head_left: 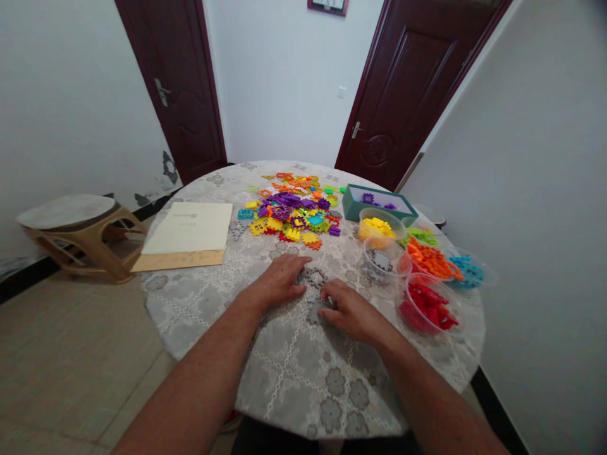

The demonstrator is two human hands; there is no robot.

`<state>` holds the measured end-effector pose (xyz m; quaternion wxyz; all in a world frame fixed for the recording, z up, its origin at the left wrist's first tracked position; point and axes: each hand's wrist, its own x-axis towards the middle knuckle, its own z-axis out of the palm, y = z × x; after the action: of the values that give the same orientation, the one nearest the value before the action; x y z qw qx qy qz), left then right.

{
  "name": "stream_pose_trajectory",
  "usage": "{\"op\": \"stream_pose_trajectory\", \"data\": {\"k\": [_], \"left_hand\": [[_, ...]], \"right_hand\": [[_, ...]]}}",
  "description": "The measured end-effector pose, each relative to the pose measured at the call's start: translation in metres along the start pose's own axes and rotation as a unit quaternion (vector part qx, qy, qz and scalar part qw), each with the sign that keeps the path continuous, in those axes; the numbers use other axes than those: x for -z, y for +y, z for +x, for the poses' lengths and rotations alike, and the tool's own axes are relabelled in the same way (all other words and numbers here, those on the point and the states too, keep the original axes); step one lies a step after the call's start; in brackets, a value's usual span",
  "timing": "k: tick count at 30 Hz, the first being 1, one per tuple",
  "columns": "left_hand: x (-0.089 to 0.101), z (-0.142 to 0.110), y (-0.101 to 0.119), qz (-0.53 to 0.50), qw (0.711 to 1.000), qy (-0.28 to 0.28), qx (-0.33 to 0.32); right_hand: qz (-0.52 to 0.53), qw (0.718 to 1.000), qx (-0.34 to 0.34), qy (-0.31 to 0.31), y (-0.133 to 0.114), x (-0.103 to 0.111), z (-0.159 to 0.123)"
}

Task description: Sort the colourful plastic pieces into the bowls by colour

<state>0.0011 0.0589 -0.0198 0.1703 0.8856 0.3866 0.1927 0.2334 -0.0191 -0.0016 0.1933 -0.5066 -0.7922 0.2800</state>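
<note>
My left hand (283, 278) rests on the table with thumb and forefinger around the left edge of a flat grey open-framed plastic building piece (313, 277). Its other fingers are partly hidden. Just nearer to me, my right hand (345, 306) pinches a solid grey toothed building piece (313, 308) by its right side. The two grey pieces lie close together; whether they are joined I cannot tell. Beyond both hands is a heap of mixed coloured building pieces (289, 212), in purple, yellow, orange, blue and other colours.
On the right stand clear tubs of sorted pieces: yellow (378, 229), grey (379, 262), orange (431, 259), red (429, 306) and blue (469, 272). A green box (351, 205) with purple pieces is behind them. Left lies a cream folder (194, 227); a stool (71, 212) stands beyond the table edge.
</note>
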Motion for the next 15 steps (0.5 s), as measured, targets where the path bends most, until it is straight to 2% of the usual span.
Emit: {"op": "stream_pose_trajectory", "data": {"k": [4, 10, 15], "left_hand": [[-0.002, 0.0, 0.0, 0.009, 1.0, 0.01, -0.005], [-0.005, 0.001, 0.002, -0.024, 0.997, 0.062, -0.027], [-0.011, 0.004, 0.01, -0.031, 0.993, 0.102, -0.053]], "right_hand": [[0.045, 0.998, -0.039, 0.019, 0.009, -0.002, -0.003], [0.102, 0.993, -0.038, 0.039, 0.016, 0.001, -0.006], [0.229, 0.97, -0.079, -0.004, 0.02, 0.007, -0.009]]}}
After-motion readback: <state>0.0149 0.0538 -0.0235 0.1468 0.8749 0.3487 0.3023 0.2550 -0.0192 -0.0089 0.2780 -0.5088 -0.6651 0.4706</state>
